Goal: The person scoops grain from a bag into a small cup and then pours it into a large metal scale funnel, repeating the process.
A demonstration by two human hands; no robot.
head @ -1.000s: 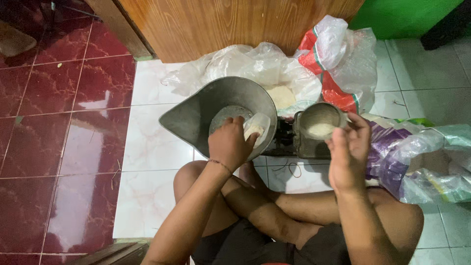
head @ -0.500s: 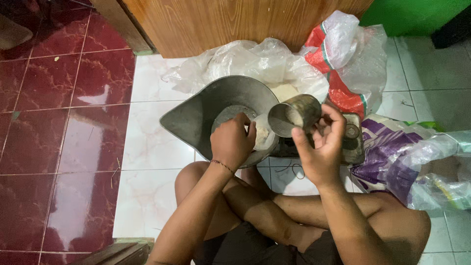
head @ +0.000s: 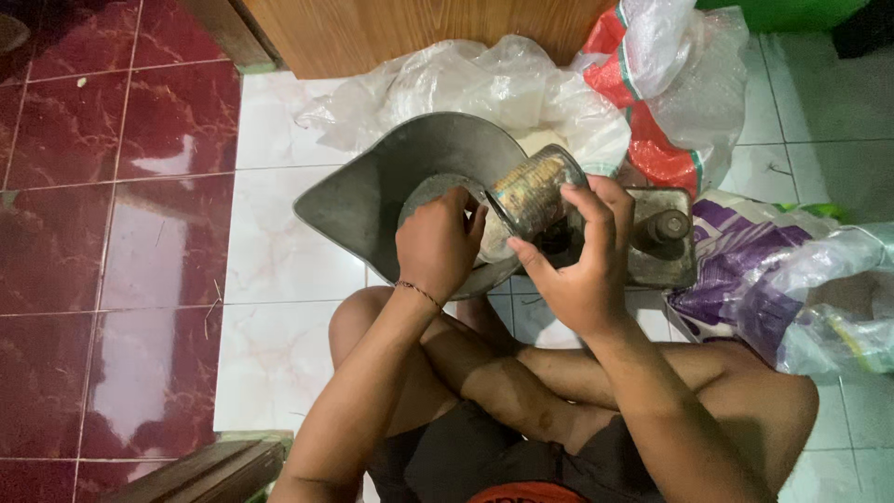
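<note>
One dented, rust-streaked metal can (head: 533, 194) lies tipped on its side over the grey scale pan (head: 372, 191), the right hand (head: 579, 265) clamped around it; the left hand's (head: 436, 244) fingers curl together inside the pan.

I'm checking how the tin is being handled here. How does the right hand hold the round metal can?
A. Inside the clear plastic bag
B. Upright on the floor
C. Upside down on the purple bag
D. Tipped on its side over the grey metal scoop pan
D: the right hand holds the round metal can tilted sideways, its mouth toward the grey metal scoop pan, beside the left hand.
</note>
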